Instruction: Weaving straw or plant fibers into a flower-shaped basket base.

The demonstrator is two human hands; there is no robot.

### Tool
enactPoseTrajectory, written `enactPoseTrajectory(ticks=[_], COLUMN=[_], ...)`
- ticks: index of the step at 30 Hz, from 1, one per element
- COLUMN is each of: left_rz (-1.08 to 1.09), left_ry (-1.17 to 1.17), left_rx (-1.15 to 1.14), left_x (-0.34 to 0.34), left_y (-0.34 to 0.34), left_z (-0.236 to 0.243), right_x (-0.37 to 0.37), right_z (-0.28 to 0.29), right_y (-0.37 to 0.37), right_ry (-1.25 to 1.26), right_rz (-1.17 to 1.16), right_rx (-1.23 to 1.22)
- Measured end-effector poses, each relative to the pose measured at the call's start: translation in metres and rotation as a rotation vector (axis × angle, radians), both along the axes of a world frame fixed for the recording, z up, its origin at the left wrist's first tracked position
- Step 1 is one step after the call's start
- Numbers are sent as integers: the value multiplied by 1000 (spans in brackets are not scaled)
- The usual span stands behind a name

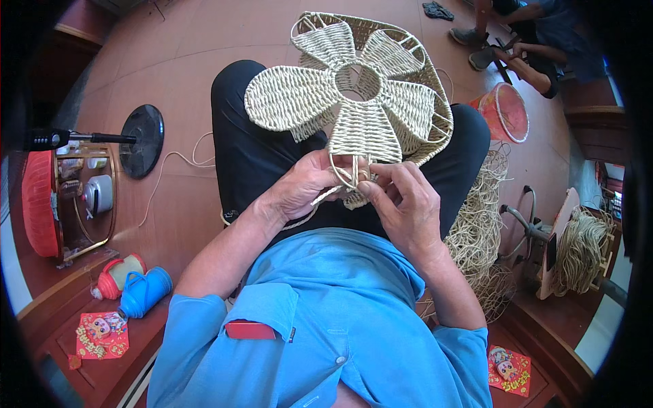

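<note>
Blue shirt [326,285], left hand [309,179], right hand [409,200], held cord [318,199], woven flower [362,122]

The basket [364,122] apparently rests on the lap [235,129], 2 flasks [146,291] left, cord pile [476,228] right.

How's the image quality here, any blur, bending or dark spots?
Head view, center: the woven straw flower is crisp enough to read its weave; head view, rim: black fisheye vignetting hides the corners, and the dark red wooden ledge at lower right bends; head view, upper right: the seated person is dim, detail hard to read.
</note>
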State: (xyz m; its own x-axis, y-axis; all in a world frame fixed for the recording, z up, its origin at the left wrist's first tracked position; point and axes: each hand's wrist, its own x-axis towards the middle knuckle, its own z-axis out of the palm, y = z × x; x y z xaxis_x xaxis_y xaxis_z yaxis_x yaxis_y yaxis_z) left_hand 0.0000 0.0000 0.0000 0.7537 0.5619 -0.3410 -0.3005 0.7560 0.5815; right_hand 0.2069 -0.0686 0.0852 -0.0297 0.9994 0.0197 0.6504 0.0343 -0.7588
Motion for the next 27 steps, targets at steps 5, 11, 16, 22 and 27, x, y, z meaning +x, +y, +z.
enactPoseTrajectory(ticks=[5, 11, 16, 22, 27], left_rz=[134, 106, 105, 32, -18], left_ry=[48, 51, 83, 244, 457], left_rx=[-2, -4, 31, 106, 182], left_x=[0, 1, 3, -5, -5], left_y=[2, 2, 3, 3, -2], left_z=[10, 13, 16, 31, 40], right_x=[-6, -9, -4, 13, 16], right_z=[-5, 2, -2, 3, 3], right_y=[1, 2, 8, -2, -18], right_ry=[-23, -37, 16, 245, 255], right_rz=[-17, 5, 17, 83, 220], right_rx=[112, 73, 6, -187, -151])
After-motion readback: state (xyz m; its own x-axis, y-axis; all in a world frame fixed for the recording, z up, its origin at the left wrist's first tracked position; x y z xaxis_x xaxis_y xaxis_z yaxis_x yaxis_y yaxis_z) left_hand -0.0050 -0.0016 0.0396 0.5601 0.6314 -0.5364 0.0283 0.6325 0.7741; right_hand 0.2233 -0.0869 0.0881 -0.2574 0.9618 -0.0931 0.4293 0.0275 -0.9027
